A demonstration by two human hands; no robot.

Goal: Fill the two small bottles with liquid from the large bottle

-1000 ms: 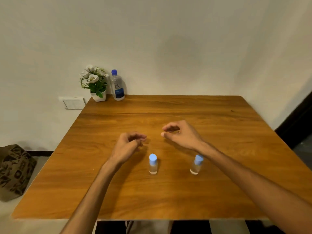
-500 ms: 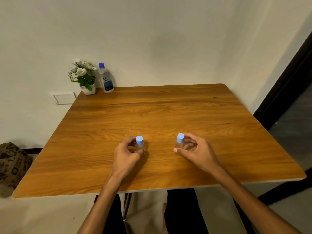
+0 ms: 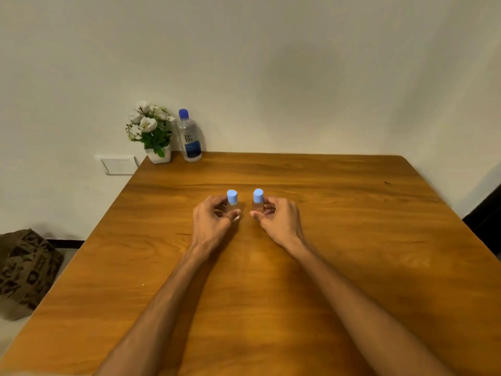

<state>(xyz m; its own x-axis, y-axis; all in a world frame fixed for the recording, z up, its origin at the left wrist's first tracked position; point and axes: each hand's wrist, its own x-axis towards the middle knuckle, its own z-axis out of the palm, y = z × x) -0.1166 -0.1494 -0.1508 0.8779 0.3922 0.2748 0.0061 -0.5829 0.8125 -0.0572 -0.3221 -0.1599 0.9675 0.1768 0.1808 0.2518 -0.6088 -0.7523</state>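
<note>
Left hand (image 3: 214, 218): my fingers closed around the left small bottle (image 3: 232, 201), upright on the table (image 3: 339, 240).
Right hand (image 3: 279, 217): closed around the right small bottle (image 3: 257, 202).
Change: half a second ago they stood wider apart; now side by side, mid-table.
Large bottle (image 3: 190, 137): far corner, capped, untouched.
Meaning: staging only; caps on, nothing poured.

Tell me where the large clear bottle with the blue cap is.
In the head view, the large clear bottle with the blue cap stands upright at the wooden table's far left corner, against the wall, just right of the white potted flowers.
</note>
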